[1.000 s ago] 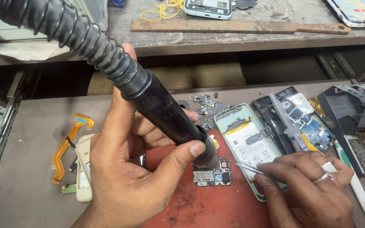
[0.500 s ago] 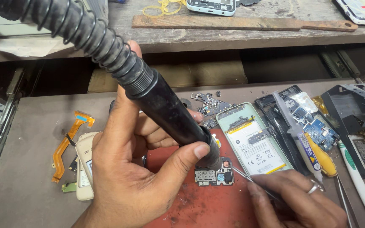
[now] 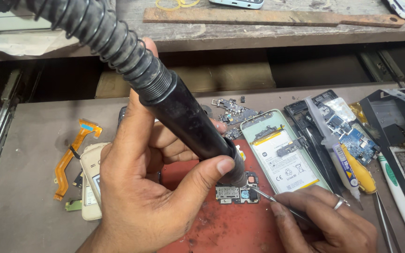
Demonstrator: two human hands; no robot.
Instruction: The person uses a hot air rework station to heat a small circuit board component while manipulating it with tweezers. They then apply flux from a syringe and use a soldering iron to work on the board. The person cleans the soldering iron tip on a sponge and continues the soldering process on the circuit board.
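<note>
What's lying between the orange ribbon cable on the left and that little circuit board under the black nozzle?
In the head view, between the orange ribbon cable and the small circuit board lie a cream-coloured phone part and the left hand gripping the black nozzle.

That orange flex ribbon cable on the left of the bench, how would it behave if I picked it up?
The orange flex cable looks thin and flat, so probably floppy and very light. It already lies bent, so it would likely droop from one end. Its narrow strip seems easy to crease or tear.
</note>
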